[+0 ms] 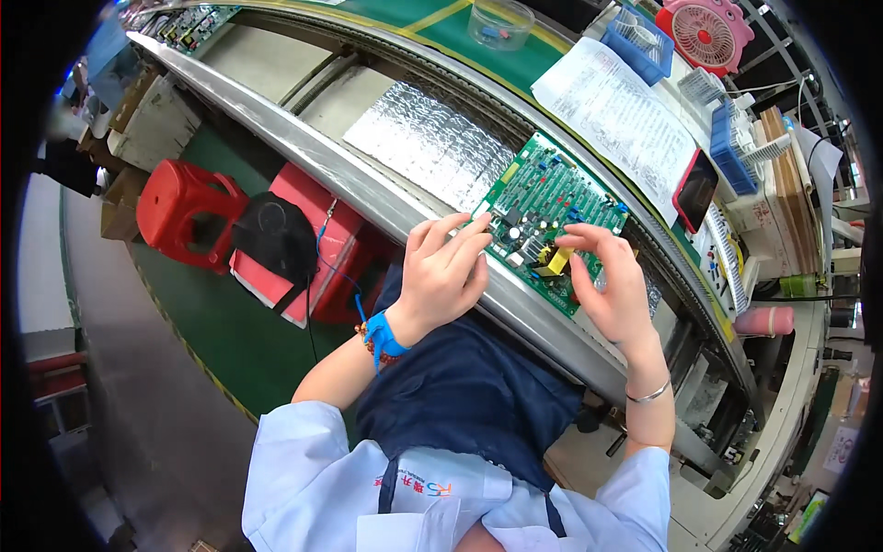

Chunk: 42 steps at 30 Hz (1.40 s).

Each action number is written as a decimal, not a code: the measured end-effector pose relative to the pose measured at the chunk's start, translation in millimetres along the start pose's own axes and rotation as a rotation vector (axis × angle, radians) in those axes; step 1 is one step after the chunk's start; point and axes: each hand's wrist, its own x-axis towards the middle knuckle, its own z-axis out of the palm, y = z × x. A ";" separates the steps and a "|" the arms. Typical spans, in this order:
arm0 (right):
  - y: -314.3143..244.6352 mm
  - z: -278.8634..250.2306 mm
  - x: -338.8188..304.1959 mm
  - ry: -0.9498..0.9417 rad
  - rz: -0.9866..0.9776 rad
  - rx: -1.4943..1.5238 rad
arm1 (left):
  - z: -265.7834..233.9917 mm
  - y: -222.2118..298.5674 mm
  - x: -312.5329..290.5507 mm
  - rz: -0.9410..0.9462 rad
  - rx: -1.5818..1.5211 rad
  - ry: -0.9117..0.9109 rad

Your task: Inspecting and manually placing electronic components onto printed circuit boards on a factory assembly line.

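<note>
A green circuit board (589,198) with many small parts lies across the conveyor rails in front of me. At its left edge is my left hand (443,269), fingers stretched and slightly apart, the tips by the white connectors. Thumb and index finger of my right hand (609,276) curve around a yellow-wrapped transformer (556,263) near the board's front edge. That part looks tilted; whether its pins sit in the board is hidden. A blue wrist strap (382,335) with a cord is on my left wrist, and a metal bangle (649,394) on my right.
Silver foil sheeting (428,138) lies between the rails beside the board. Beyond the far rail are printed sheets (616,110), a red-edged phone (696,190), blue bins (638,44), a clear tub (500,24) and a pink fan (704,35). A red stool (175,207) stands at left.
</note>
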 end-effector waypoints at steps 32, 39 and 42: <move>9.3 18.1 10.7 0.031 0.068 -0.230 | 3.6 8.1 -12.4 0.098 -0.027 -0.022; 44.6 -10.9 -34.5 0.154 0.248 -0.147 | 10.4 22.3 -15.5 0.077 0.026 -0.013; 61.2 -17.5 -55.0 0.202 0.304 -0.093 | 13.1 30.6 -20.0 0.111 -0.002 -0.080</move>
